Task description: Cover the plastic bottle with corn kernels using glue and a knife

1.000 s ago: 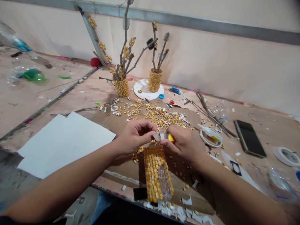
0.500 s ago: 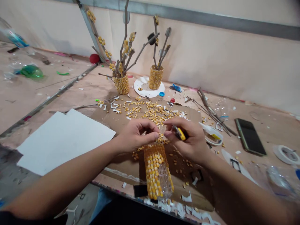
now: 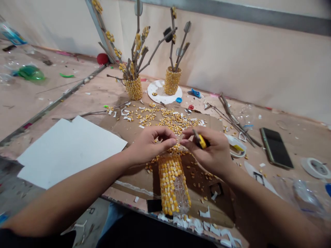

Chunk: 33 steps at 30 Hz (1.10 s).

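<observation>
My left hand is closed in a pinch above the cardboard; whatever lies between thumb and forefinger is too small to make out. Facing it, a short distance away, my right hand is closed around a yellow-and-black utility knife, its thin end pointing up and away. Just below both hands, a clear plastic bottle lies or leans towards me, largely covered in rows of corn kernels. Its right side has a bare patch. Loose corn kernels are scattered over the cardboard beyond my fingers.
Two corn-covered pots with twigs stand at the back, one on a white disc. White sheets lie left. A phone, a tape roll and loose twigs are right. Paper scraps line the near edge.
The view has shifted slightly, so most things sit a little higher. Both hands stay close together; my right hand has turned a little, with the knife tilted more upright.
</observation>
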Available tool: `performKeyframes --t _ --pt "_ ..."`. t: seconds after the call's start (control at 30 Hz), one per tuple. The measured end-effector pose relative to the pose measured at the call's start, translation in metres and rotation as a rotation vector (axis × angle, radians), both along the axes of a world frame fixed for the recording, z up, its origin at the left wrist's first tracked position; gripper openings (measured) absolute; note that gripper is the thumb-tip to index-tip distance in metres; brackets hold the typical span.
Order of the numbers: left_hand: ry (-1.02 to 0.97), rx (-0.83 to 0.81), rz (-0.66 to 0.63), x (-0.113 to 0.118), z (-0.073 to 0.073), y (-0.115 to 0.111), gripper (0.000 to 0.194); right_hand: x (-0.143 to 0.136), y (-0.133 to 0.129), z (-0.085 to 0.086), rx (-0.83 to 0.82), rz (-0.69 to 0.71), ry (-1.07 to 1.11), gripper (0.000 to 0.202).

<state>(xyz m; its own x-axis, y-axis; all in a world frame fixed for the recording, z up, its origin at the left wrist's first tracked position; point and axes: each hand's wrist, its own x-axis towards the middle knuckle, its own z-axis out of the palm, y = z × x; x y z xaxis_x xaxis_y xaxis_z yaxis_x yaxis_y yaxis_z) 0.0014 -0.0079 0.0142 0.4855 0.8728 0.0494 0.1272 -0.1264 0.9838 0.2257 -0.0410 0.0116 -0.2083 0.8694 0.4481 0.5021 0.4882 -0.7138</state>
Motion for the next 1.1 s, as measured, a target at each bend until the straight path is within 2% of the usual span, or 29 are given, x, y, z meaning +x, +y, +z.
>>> performKeyframes --t 0.1,0.2,0.3,0.43,0.57,0.67,0.83,1.1 --pt "0.009 0.051 -0.002 0.0 0.0 0.001 0.019 -0.002 -0.004 0.002 0.042 0.142 -0.006 0.024" --pt "0.017 0.094 -0.032 -0.001 -0.002 0.001 0.02 -0.004 -0.006 0.002 0.061 0.159 -0.002 0.028" --pt "0.012 0.089 -0.059 -0.002 -0.002 0.001 0.02 -0.005 -0.006 0.003 0.022 0.151 -0.024 0.023" --pt "0.018 0.076 -0.162 -0.007 0.001 0.005 0.019 0.0 -0.008 0.019 -0.134 0.185 -0.075 0.006" --pt "0.118 0.095 -0.349 -0.021 0.005 0.013 0.024 0.005 -0.015 0.043 -0.34 0.387 -0.225 0.014" --pt "0.204 0.058 -0.489 -0.029 0.005 0.016 0.033 0.003 -0.022 0.052 -0.469 0.485 -0.319 0.017" --pt "0.312 0.006 -0.547 -0.031 0.001 0.016 0.039 -0.006 -0.029 0.051 -0.589 0.477 -0.396 0.015" --pt "0.273 0.023 -0.539 -0.028 0.001 0.015 0.035 -0.01 -0.031 0.047 -0.689 0.459 -0.411 0.013"
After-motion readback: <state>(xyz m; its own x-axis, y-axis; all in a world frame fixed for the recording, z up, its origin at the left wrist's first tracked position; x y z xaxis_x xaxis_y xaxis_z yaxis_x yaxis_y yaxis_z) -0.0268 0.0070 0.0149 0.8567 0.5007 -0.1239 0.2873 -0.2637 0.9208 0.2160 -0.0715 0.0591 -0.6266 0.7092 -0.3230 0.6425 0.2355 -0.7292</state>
